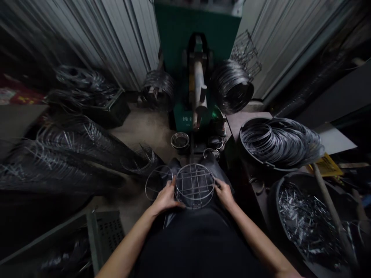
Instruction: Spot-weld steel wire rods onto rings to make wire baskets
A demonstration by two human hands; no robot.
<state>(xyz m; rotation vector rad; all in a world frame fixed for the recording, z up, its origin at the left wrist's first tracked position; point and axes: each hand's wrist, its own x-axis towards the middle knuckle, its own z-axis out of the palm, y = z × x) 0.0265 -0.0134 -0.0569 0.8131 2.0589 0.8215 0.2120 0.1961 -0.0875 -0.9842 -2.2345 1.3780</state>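
Note:
A round wire rack (194,184) with a crossed grid is held over my lap, between my two hands. My left hand (166,196) grips its left edge, thumb along the near side and fingers at the rim. Pinching the right edge is my right hand (224,194). Just left of my left hand is a thinner wire ring (146,181) with a cross wire; whether the fingers also touch it, I cannot tell. Ahead of my knees stands a green machine (185,116) with a grey rod-like arm (199,81) pointing toward me.
Bundles of wire rings hang at the machine's left (158,90) and right (232,87). A tub of wire rings (278,143) and a tub of short metal pieces (307,220) stand on the right. Wire rolls (72,139) and a green crate (107,231) lie left.

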